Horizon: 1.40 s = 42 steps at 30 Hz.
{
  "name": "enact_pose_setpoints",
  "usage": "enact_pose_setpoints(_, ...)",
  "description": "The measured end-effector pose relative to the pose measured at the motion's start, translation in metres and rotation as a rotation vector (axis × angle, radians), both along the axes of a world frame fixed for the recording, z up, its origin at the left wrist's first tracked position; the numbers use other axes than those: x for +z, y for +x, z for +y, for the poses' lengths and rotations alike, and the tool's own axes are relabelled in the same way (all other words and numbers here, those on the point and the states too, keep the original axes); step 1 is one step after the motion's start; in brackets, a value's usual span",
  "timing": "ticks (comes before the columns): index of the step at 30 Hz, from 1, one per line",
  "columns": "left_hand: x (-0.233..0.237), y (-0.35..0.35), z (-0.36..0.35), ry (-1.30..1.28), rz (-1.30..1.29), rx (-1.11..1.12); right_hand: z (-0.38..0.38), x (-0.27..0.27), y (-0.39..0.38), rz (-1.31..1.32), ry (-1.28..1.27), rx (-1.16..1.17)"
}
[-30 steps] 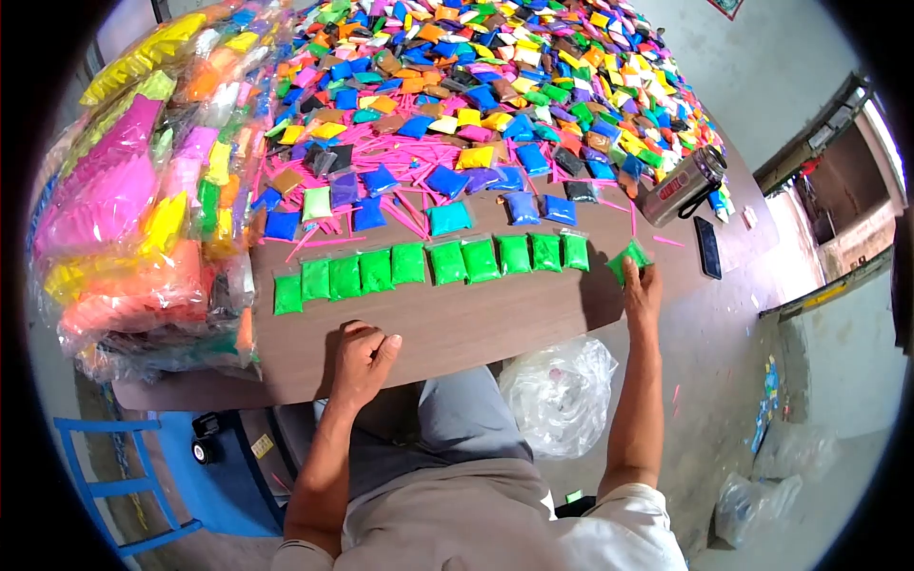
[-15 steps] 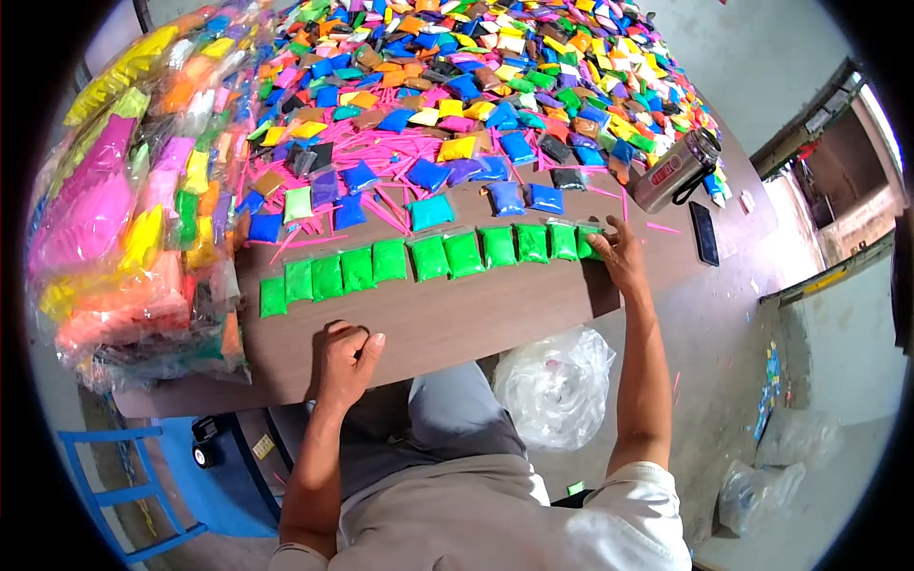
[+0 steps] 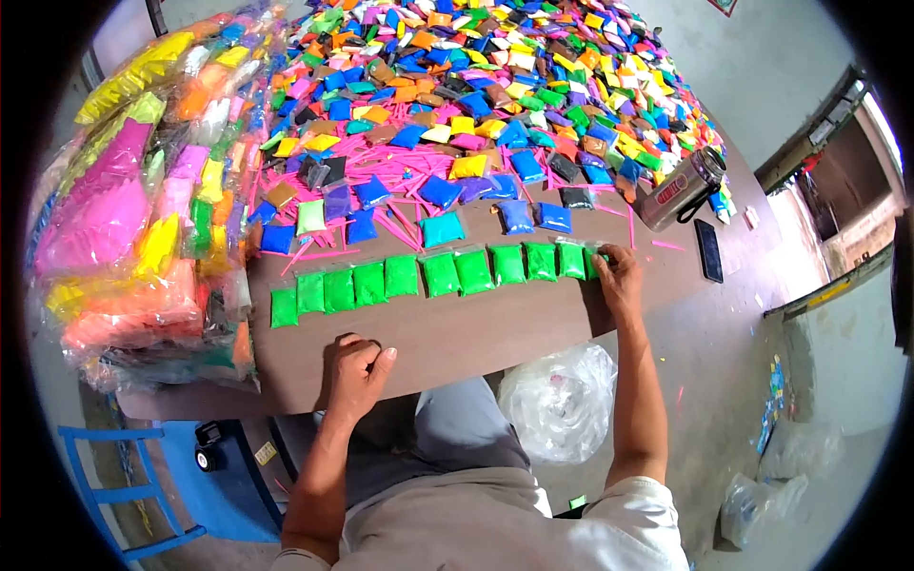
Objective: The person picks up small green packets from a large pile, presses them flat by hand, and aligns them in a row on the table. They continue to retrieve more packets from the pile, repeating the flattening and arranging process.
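A row of several bright green packets (image 3: 401,275) lies across the brown table, side by side in clear sleeves. My right hand (image 3: 621,280) is at the row's right end, its fingers closed on the last green packet (image 3: 591,263) and hiding much of it. My left hand (image 3: 360,373) rests near the table's front edge, below the row's left part. Its fingers are curled in and its thumb lies alongside, with nothing visible in them. Behind the row are a teal packet (image 3: 443,228) and blue packets (image 3: 553,218).
A large heap of colourful packets (image 3: 476,76) and pink sticks (image 3: 395,160) covers the table's back. Bulky clear bags of packets (image 3: 143,219) stand at the left. A steel flask (image 3: 678,190) and a phone (image 3: 708,250) are at the right. A clear plastic bag (image 3: 560,400) sits below the edge.
The whole view has shifted slightly. My right hand's fingers have closed further over the end green packet, covering more of it. My left hand stays curled at the table's front.
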<state>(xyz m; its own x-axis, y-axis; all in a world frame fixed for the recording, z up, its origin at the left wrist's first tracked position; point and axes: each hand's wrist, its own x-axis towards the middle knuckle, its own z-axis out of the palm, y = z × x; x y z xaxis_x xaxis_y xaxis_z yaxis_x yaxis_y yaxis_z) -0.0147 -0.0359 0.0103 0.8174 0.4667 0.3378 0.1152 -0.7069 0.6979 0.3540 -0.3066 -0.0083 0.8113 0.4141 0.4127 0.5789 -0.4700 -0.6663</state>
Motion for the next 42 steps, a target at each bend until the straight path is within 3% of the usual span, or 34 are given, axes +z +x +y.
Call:
enact_pose_setpoints(8, 0.000, -0.001, -0.001, -0.018, -0.047, -0.003, -0.003, -0.002, 0.002, -0.021, 0.000, 0.039)
enact_pose_setpoints(11, -0.003, -0.004, 0.000, -0.037, -0.074, -0.015, -0.007, -0.015, 0.010, 0.065, 0.115, 0.079)
enact_pose_setpoints(15, -0.004, -0.005, 0.000, -0.035, -0.074, -0.008, -0.013, -0.009, 0.013, 0.456, 0.520, 0.055)
enact_pose_setpoints(19, -0.009, -0.004, 0.001, -0.023, -0.095, -0.022, -0.018, -0.019, 0.038, 0.420, 0.520, -0.153)
enact_pose_setpoints(23, -0.003, -0.002, 0.000, 0.011, -0.048, -0.016, 0.014, -0.002, 0.064, 0.172, 0.477, -0.132)
enact_pose_setpoints(26, 0.001, -0.002, 0.000, 0.042, 0.026, -0.013, 0.050, 0.018, 0.100, -0.090, 0.229, -0.035)
enact_pose_setpoints(30, 0.002, 0.002, -0.001, 0.081, 0.058, -0.008, 0.115, 0.064, 0.114, -0.061, -0.027, -0.023)
enact_pose_setpoints(32, 0.000, 0.006, -0.003, 0.097, 0.022, 0.020, 0.143, 0.033, 0.172, -0.115, -0.018, 0.070)
enact_pose_setpoints(33, 0.003, 0.007, -0.005, 0.086, 0.039, 0.035, 0.158, 0.042, 0.175, -0.124, -0.117, 0.039)
enact_pose_setpoints(42, -0.006, 0.013, -0.004, 0.120, 0.125, 0.069, 0.259, 0.016, 0.264, -0.210, -0.155, -0.020)
